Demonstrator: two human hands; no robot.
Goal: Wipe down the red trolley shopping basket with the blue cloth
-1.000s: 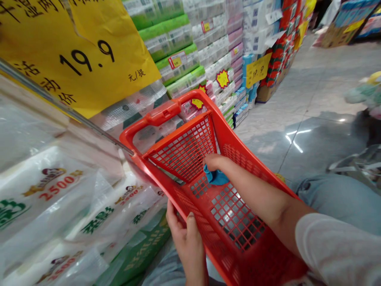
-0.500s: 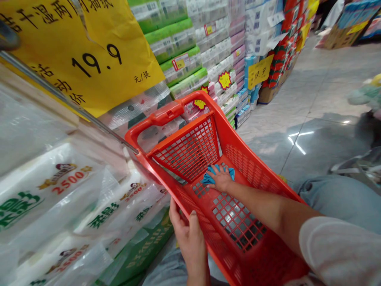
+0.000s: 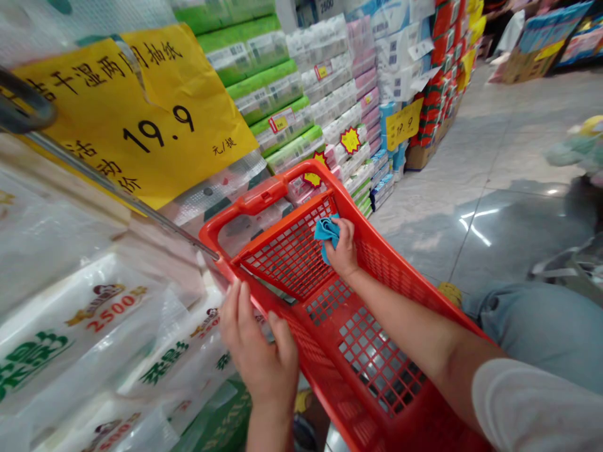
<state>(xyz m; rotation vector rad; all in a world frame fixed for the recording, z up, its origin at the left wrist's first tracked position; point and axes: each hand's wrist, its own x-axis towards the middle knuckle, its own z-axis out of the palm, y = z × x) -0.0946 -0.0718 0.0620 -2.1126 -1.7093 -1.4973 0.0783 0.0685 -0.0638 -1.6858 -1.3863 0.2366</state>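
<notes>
A red plastic shopping basket (image 3: 348, 326) with a mesh floor and walls lies tilted in front of me, its handle (image 3: 259, 198) at the far end. My right hand (image 3: 343, 249) is inside it, pressing a crumpled blue cloth (image 3: 326, 233) against the far mesh wall. My left hand (image 3: 257, 342) sits at the basket's near left rim, with its fingers spread and its palm toward the rim. It does not clearly grip anything.
Left of the basket are large white bags with green print (image 3: 98, 339) and a metal rail (image 3: 117, 188). Stacked tissue packs (image 3: 325, 94) and a yellow 19.9 price sign (image 3: 136, 119) stand behind it. Right lies polished tile floor (image 3: 475, 220), with a knee in light blue denim (image 3: 532, 333).
My right hand has carried the blue cloth from the basket floor up onto the far wall. My left hand has shifted up and left along the rim, and its fingers have spread.
</notes>
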